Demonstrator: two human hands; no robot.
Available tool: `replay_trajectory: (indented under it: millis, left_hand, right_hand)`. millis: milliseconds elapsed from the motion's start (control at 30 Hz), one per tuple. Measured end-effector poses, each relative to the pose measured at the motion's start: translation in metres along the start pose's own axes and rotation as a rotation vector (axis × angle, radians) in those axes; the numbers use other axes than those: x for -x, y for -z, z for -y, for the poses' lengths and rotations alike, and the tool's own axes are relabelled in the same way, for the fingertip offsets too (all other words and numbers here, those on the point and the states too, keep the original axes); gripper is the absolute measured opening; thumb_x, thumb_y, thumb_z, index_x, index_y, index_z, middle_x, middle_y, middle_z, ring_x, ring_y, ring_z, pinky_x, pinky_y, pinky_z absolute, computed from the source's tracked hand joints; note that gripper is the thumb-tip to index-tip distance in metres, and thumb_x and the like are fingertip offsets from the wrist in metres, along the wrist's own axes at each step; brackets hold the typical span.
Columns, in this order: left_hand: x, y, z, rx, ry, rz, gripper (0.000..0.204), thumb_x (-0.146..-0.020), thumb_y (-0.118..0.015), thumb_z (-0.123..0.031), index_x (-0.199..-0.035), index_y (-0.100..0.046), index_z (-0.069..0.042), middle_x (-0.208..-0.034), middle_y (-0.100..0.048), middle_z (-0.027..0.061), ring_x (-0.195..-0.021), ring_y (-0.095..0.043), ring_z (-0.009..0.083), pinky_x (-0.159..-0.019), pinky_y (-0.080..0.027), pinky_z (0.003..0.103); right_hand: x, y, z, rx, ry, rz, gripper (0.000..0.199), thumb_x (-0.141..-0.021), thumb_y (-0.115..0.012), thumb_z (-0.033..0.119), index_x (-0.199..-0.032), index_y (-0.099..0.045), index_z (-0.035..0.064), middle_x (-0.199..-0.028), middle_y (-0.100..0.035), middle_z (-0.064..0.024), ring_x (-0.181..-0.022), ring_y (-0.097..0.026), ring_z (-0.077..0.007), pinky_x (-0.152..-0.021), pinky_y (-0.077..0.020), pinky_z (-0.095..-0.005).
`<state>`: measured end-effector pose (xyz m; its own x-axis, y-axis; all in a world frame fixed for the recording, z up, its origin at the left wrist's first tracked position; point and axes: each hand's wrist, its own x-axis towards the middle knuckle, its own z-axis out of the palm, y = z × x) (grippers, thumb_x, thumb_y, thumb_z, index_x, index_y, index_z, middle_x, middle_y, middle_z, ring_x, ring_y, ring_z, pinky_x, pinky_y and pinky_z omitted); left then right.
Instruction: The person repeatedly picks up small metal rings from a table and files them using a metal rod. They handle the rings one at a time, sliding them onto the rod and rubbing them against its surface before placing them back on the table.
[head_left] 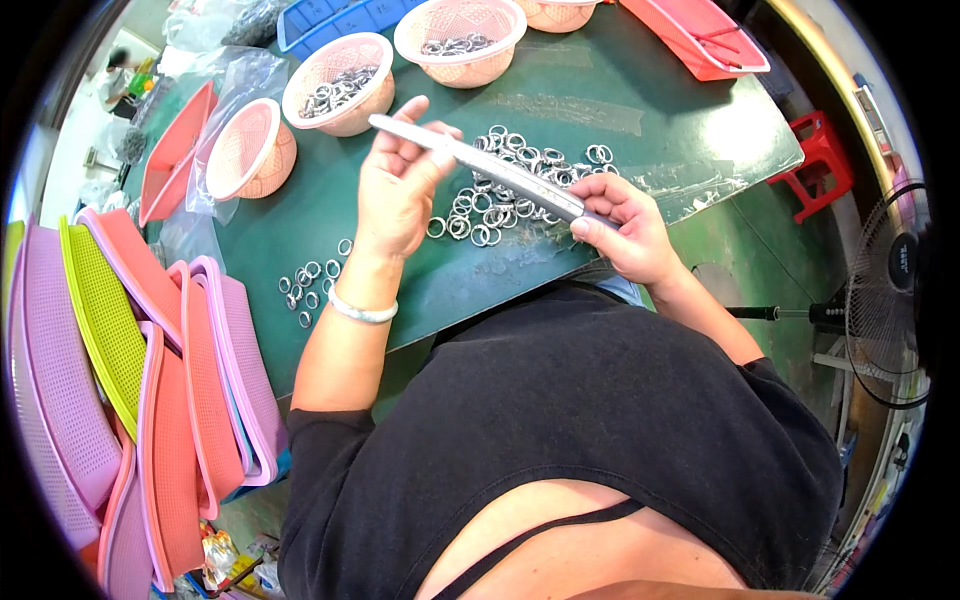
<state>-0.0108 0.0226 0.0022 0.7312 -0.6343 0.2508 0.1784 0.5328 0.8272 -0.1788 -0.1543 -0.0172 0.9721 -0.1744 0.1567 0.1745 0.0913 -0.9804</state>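
A long tapered silver ring mandrel (pixel 500 172) is held aslant above the green table, its narrow end up to the left. My right hand (pixel 635 228) is wrapped round its thick, darker end. Higher up, my left hand (pixel 398 190) closes thumb and fingers at the mandrel near the narrow end; whether a ring is pinched there is too small to make out. Beneath the mandrel lies a loose pile of silver rings (pixel 483 203). Several more rings (pixel 313 270) are scattered to the left of my left forearm, which wears a pale bangle (pixel 362 312).
Pink baskets (pixel 245 185) line the far side; two hold rings (pixel 340 90). A blue crate (pixel 325 25) and red trays (pixel 700 40) stand beyond. Stacked coloured plastic baskets (pixel 175 400) crowd the left. A fan (pixel 885 290) and red stool (pixel 818 165) are at the right.
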Motion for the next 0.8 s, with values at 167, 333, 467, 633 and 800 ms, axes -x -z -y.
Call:
replay_trajectory:
  millis: [167,333,467,633,800]
  left_hand:
    - [-0.042,0.050,-0.035,-0.104,-0.269,-0.183,0.037,-0.079,-0.052,0.001,-0.113,-0.040,0.000,-0.094,-0.054,0.0104,-0.087,-0.053,0.0170,-0.076,-0.045,0.028]
    - [-0.064,0.075,-0.058,-1.227,-0.472,-0.399,0.034,-0.073,-0.059,-0.004,-0.104,-0.049,0.002,-0.092,-0.055,0.0114,-0.084,-0.053,0.0165,-0.073,-0.045,0.026]
    - [-0.032,0.050,-0.046,-1.478,-0.178,-0.088,0.026,-0.066,-0.065,-0.011,-0.090,-0.058,-0.004,-0.083,-0.056,0.0087,-0.065,-0.053,0.0144,-0.059,-0.045,0.028]
    - [0.024,0.014,-0.031,-1.573,0.224,0.408,0.029,-0.060,-0.071,-0.015,-0.083,-0.057,-0.003,-0.079,-0.054,0.0097,-0.073,-0.052,0.0210,-0.068,-0.043,0.028]
    - [0.030,0.027,-0.022,-1.366,0.315,0.249,0.018,-0.067,-0.065,-0.005,-0.078,-0.052,-0.002,-0.069,-0.051,0.0041,-0.060,-0.050,0.0116,-0.055,-0.041,0.024]
  right_hand:
    - [0.006,0.009,0.004,-0.068,-0.086,-0.051,0.028,-0.077,-0.056,0.001,-0.103,-0.046,-0.0034,-0.092,-0.055,-0.0066,-0.080,-0.052,-0.0084,-0.068,-0.0415,-0.0198]
    - [0.008,0.015,-0.002,-0.089,-0.102,-0.127,0.028,-0.078,-0.056,0.005,-0.102,-0.046,-0.0015,-0.081,-0.056,-0.0047,-0.066,-0.050,-0.0053,-0.050,-0.0372,-0.0152]
    - [0.007,0.015,-0.007,-0.107,-0.066,-0.148,0.027,-0.078,-0.056,0.007,-0.101,-0.046,-0.0005,-0.077,-0.056,-0.0034,-0.061,-0.049,-0.0036,-0.042,-0.0321,-0.0134]
    - [0.006,0.015,-0.007,-0.068,-0.092,-0.132,0.027,-0.078,-0.057,0.007,-0.102,-0.046,-0.0007,-0.078,-0.056,-0.0035,-0.061,-0.049,-0.0036,-0.042,-0.0325,-0.0137]
    - [0.007,0.015,-0.006,-0.044,-0.126,-0.126,0.027,-0.077,-0.057,0.005,-0.102,-0.047,-0.0012,-0.080,-0.057,-0.0035,-0.064,-0.049,-0.0032,-0.046,-0.0337,-0.0139]
